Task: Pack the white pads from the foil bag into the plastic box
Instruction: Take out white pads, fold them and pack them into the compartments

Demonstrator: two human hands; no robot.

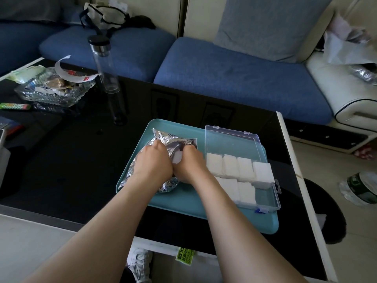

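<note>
A crumpled silver foil bag (163, 137) lies on the left half of a teal tray (183, 201). My left hand (153, 162) grips the bag's upper edge. My right hand (189, 164) reaches into the bag's mouth, fingers curled around a white pad (177, 158) that shows between my two hands. To the right on the tray stands the clear plastic box (265, 193) with its lid (232, 144) open and tilted back. Several white pads (236, 168) stand in rows inside it, filling the far row and part of the near row.
The tray sits on a black glass table (81, 150). A tall clear bottle (106, 78) and a glass dish of wrappers (55, 88) stand at the left rear. A blue sofa (234, 78) runs behind. A plastic bottle (359, 186) lies on the floor right.
</note>
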